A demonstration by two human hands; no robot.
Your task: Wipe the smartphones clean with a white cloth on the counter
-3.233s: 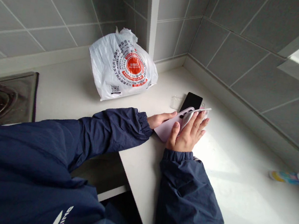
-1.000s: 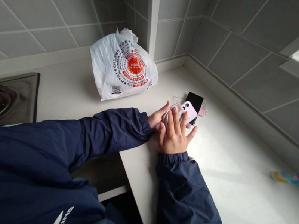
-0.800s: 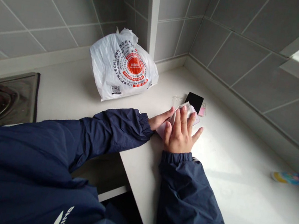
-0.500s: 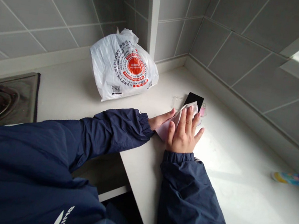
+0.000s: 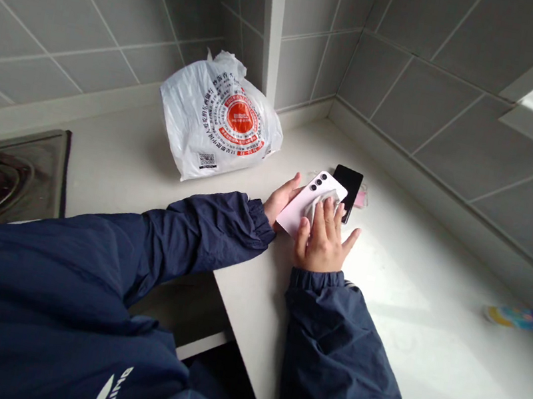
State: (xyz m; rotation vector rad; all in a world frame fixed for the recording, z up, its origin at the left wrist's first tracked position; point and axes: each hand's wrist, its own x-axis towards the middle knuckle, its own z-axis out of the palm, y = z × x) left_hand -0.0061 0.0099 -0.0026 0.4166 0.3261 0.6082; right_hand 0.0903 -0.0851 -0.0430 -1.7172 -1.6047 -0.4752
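Note:
A pale pink phone [image 5: 310, 196] lies back up on the white counter [image 5: 410, 316], its camera lenses showing at the far end. My left hand [image 5: 282, 199] grips the phone's left edge and holds it steady. My right hand [image 5: 321, 238] presses a small white wipe [image 5: 322, 203] flat onto the phone's back, fingers curled over the wipe. A black phone [image 5: 349, 180] lies just beyond, partly hidden by the pink one, on a clear case with a bit of pink beside it.
A white plastic bag [image 5: 219, 118] with red print stands against the tiled wall at the back. A stove top [image 5: 2, 174] is at the left. A small colourful bottle [image 5: 521, 317] lies at the right, near the wall. The counter edge drops off below my arms.
My right hand slid the wipe back toward me along the pink phone, uncovering its camera end. My left hand stayed on the phone's edge.

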